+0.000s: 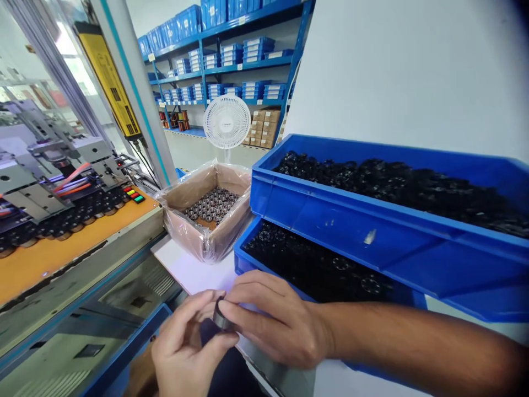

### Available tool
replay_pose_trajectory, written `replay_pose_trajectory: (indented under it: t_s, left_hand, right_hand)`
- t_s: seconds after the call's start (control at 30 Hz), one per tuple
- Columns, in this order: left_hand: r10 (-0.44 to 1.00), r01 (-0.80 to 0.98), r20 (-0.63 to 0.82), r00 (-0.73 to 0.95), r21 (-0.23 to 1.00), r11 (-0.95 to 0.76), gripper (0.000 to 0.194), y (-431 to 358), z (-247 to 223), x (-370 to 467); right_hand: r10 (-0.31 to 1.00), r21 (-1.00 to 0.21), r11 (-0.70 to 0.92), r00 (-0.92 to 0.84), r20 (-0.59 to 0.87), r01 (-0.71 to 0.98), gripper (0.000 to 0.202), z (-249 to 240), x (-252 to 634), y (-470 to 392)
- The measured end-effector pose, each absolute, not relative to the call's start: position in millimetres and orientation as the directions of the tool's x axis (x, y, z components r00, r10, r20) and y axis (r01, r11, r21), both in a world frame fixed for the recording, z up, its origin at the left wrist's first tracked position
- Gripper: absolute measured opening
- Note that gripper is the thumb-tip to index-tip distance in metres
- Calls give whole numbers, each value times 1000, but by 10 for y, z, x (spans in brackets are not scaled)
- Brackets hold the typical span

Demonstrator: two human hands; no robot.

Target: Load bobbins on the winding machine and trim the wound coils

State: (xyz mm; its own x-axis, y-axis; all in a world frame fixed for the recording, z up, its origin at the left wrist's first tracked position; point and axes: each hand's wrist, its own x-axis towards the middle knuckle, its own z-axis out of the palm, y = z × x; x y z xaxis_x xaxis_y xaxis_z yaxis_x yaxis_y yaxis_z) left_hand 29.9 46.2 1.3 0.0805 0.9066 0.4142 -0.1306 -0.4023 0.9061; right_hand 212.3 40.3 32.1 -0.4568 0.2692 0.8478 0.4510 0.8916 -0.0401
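Note:
My left hand (188,339) grips a small dark metal ring (222,320) between thumb and fingers, low in the middle of the view. From the right, my right hand (275,320) reaches across and closes its thumb and fingers on the same ring. Whether a second small part sits between the right fingertips is hidden. Just beyond the right hand stands a lower blue bin (243,259) holding black round parts (301,259). Above it rests an upper blue bin (314,204), filled with more black parts (384,176).
A plastic-lined cardboard box (185,237) with metal parts (217,204) stands beyond my hands. At left is a machine (45,193) with a row of parts along its orange bench (95,231). A white fan (227,122) and blue shelving (252,70) are behind.

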Motion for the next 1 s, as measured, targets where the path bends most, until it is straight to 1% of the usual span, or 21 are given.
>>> replay_pose_trajectory:
  t_s: [0.07,0.1,0.17,0.2,0.27,0.3,0.37,0.47,0.53,0.6,0.67,0.7,0.77,0.8,0.83,0.87,0.9,0.93,0.97,1.0]
  left_hand:
    - [753,26,614,234,771,-636,52,562,105,167]
    - [670,94,672,315,681,-727,52,610,155,101]
    - [542,184,729,419,516,-836,46,674,238,1]
    - [509,212,738,443,466,-859,42,687,265,-25]
    - [488,232,742,460,430,-873,35,677,283,-30]
    - [497,224,742,450,445,-867,35,660,275,-14]
    - [556,185,736,387,529,-828,37,612,235,42]
    - [709,65,655,262,721,-690,37,546,169,151]
    - [816,-55,544,199,837,-544,35,521,140,223]
    - [897,-195,399,191,911,-364,31,514,116,285]
    - [929,-346,237,285,929,-131,23,517,81,328]
    - [921,-415,166,354,910,-5,22,519,57,341]
    - [880,-507,81,468,840,193,29,520,0,346]
    - [864,-516,61,499,823,239,30,521,-28,337]
    - [859,-502,64,508,832,235,31,523,-52,318]
    - [860,-458,90,503,871,177,31,530,-67,291]
    - [863,-393,157,481,918,52,31,541,-72,257]
    - [851,-310,267,452,942,-131,32,558,-64,219]
    - [813,-211,401,423,916,-342,35,581,-46,180]
    - [745,-113,530,405,837,-535,38,607,-18,143]
  right_hand:
    - [308,-94,893,-446,840,439,20,322,2104,380]
    - [321,-114,893,-440,839,435,19,320,2094,370]
    - [354,-156,888,-428,831,433,19,316,2078,351]
    - [373,-177,884,-425,825,432,19,317,2073,344]
    - [402,-211,881,-434,807,424,21,325,2068,331]
    - [408,-219,881,-439,801,420,22,333,2067,328]
    - [409,-216,880,-445,797,423,22,353,2070,329]
    - [378,-160,879,-450,809,450,21,368,2076,346]
    - [328,-100,891,-476,816,443,21,361,2079,359]
    - [291,-68,902,-483,826,427,20,347,2079,368]
    - [324,-104,887,-446,834,449,21,338,2078,370]
    - [349,-132,876,-421,837,464,22,337,2078,371]
    - [385,-172,863,-398,833,474,21,345,2081,371]
    - [388,-178,866,-402,830,467,20,351,2084,372]
    - [381,-176,871,-407,830,459,19,356,2088,373]
    - [372,-166,876,-414,831,453,19,360,2092,375]
    - [366,-159,877,-417,832,453,18,361,2095,376]
    - [366,-156,875,-415,833,459,18,361,2098,377]
    - [369,-155,871,-412,833,466,17,358,2100,376]
    - [372,-154,868,-413,831,472,17,355,2100,374]
